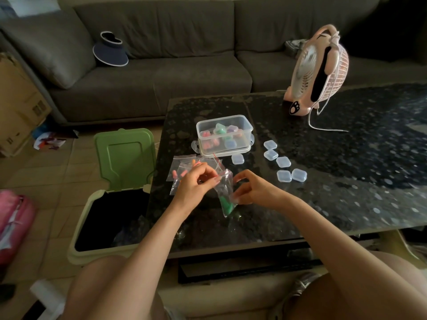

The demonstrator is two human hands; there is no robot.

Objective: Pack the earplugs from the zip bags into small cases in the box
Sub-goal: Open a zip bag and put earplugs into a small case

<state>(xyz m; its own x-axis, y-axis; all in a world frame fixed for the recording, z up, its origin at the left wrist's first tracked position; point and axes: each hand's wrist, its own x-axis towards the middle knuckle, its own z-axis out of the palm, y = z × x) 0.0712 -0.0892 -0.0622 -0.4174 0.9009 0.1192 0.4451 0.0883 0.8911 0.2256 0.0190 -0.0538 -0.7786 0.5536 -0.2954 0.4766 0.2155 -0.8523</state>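
**Stock check, all places taken from the clear box (223, 118) on the table (346, 181).**

- Inside the box: closed small cases (221, 130) in pink, green, purple and blue tints, several deep. Count these as done, though their contents cannot be made out.
- Just right of the box, trailing toward you: six loose clear cases (283, 162), lids shut. They look empty, so treat them as waiting to be filled.
- Just in front of the box, to its left: flat zip bags (182, 166), overlapping, with pink earplugs (178, 174) showing in them. Not yet emptied.
- In front of the box, nearer you, lifted off the table: one zip bag (225, 188) with green earplugs (226, 203) sunk to its bottom.
- Your left hand (196, 181): fingertips pinching that bag's top edge, by the seal.
- Your right hand (251, 190): fingers curled in, pinching the bag's lower side.
- Whether the seal is parted cannot be told.

**Standing:** you are partway through, by my reckoning. This bag's green earplugs remain to be cased, then the pink ones, and six cases remain to go into the box.
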